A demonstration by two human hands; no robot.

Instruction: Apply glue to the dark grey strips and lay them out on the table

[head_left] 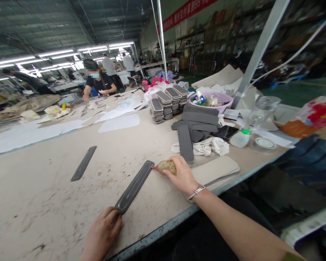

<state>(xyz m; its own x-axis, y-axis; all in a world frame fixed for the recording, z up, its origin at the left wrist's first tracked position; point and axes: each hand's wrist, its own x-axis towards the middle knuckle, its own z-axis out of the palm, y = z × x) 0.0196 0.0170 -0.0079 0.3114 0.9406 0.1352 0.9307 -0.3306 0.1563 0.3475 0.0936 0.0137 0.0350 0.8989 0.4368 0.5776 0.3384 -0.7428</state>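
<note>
My right hand (pixel 180 174) is wrapped round a small, stained glue bottle (pixel 165 167) with a red nozzle. The nozzle tip is at the far end of a long dark grey strip (pixel 134 186) with rounded ends. Pale lines of glue run along the strip's top face. At the strip's near end, my left hand (pixel 105 228) grips it with the fingers on top; the thumb is partly hidden. A second dark strip (pixel 83 164) lies flat on the table, farther left, apart from both hands.
Loose dark grey pieces (pixel 199 119) lie in a heap beyond my right hand, near stacked light-edged pieces (pixel 165 103). A purple basin (pixel 220 103), a white cloth (pixel 213 146), clear jars (pixel 264 112) and beige panels (pixel 214 170) are on the right. A masked person (pixel 99 83) works across the table.
</note>
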